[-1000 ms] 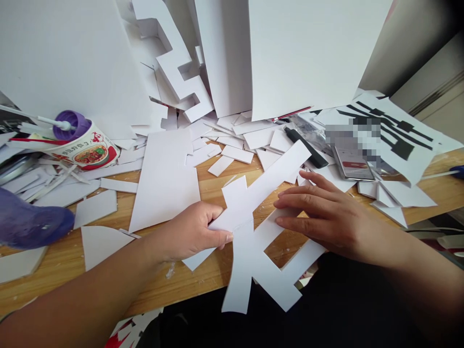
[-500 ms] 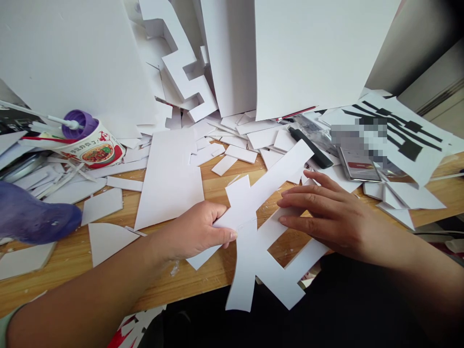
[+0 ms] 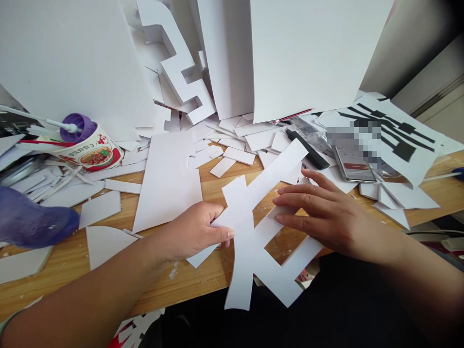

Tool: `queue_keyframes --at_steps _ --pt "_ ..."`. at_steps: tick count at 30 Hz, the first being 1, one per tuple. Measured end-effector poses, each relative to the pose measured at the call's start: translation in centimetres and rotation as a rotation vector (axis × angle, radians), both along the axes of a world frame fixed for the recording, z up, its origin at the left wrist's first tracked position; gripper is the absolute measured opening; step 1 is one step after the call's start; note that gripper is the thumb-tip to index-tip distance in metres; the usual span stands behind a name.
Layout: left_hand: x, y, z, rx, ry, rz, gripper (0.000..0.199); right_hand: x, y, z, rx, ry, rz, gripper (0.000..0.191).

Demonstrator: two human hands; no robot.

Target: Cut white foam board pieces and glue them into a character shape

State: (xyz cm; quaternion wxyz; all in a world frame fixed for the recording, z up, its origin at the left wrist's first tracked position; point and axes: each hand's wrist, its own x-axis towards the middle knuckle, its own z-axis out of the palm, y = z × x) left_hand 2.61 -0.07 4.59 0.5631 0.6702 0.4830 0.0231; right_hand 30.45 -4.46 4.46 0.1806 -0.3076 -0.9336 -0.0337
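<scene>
1. The grip is narrow at the left hand (image 3: pixel 197 229), its thumb on top and its fingers curled beneath the left side of the white cutout (image 3: pixel 243 246). The right hand (image 3: pixel 333 217) is open, its fingers slightly spread at the cutout's right-hand bars; whether they bear on it I cannot tell.
2. The cutout lies across the near edge of the table (image 3: pixel 170 290), its lower ends jutting out past the wood towards the dark clothing (image 3: pixel 275 321). A large white sheet (image 3: pixel 168 179) lies to its left, and loose offcuts (image 3: pixel 238 154) lie beyond it.
3. It looks like thin foam board: probably very light, fairly stiff when flat, and not very slippery, but easily dented or creased.
4. The slim bars and inner corners look weakest. A faint line crosses the middle, perhaps a joint, and would likely give first if bent.
5. Best held by the broad central part, with flat fingers supporting both sides of that line, rather than by one long bar.
</scene>
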Motion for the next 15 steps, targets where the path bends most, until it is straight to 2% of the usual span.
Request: queue_keyframes --at_steps 6,15 --pt "-0.14 0.21 0.02 0.026 0.043 -0.012 0.022 -0.02 0.14 -0.02 0.013 0.005 0.009 0.029" --pt "0.02 0.34 -0.44 -0.010 0.027 0.015 0.022 0.06 0.20 0.32 -0.007 -0.009 0.016 0.029"
